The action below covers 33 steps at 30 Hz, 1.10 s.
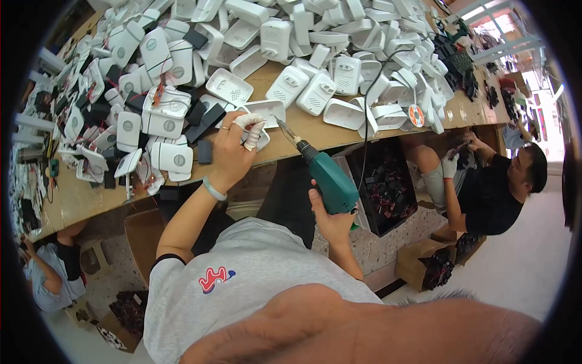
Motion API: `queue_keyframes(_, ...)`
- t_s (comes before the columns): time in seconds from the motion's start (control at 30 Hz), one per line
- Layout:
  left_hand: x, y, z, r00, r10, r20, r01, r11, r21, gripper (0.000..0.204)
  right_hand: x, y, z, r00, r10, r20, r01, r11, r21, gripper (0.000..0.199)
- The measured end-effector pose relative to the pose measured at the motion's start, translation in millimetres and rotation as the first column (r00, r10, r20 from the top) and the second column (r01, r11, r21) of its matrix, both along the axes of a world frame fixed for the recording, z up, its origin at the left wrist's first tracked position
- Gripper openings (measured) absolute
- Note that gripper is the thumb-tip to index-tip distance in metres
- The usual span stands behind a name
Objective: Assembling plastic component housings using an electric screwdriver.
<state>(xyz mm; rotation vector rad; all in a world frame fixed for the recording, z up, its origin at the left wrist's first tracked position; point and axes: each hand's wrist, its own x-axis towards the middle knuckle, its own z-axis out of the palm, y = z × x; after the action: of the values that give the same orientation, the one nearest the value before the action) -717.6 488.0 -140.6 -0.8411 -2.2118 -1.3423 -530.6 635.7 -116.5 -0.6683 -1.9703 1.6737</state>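
My right hand (pixel 331 222) is wrapped around the grip of a green electric screwdriver (pixel 332 182). Its bit points up and left, with the tip at the near right edge of a white plastic shell (pixel 270 109) at the table's front edge. My left hand (pixel 235 151), with white wrapping on thumb and forefinger, is closed at the left side of that shell. Part of another white piece (pixel 262 141) shows below those fingers. The fingers hide exactly where they grip. More white housings (pixel 229 86) lie just beyond, some hollow side up, some with plug prongs up.
Piles of white housings (pixel 276 39) cover the table (pixel 297 124); those at left have wires and black blocks (pixel 205 151). A black cable (pixel 366 127) hangs down to the screwdriver. A bin of dark wired parts (pixel 388 188) stands below right. Co-workers sit at right (pixel 491 194) and far left (pixel 54 276).
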Motion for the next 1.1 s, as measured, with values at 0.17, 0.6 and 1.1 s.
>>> queue_keyframes(0.17,-16.5,21.5,-0.6,0.998,0.068,0.001,-0.065,0.956,-0.287,0.017,-12.3,7.5,-0.6,0.999,-0.014,0.029,0.014,1.000,-0.016,0.019)
queue_keyframes(0.6,-36.0,53.3,-3.4,0.977,0.209,0.039,-0.176,0.895,-0.411,0.013,-42.5,28.9,-18.5,0.997,0.072,-0.008,-0.070,0.981,0.180,0.018)
queue_keyframes(1.1,-34.3,62.0,-5.4,0.968,0.252,-0.023,-0.233,0.854,-0.465,0.014,-57.9,35.7,-8.8,0.992,0.099,0.078,-0.115,0.964,0.241,0.021)
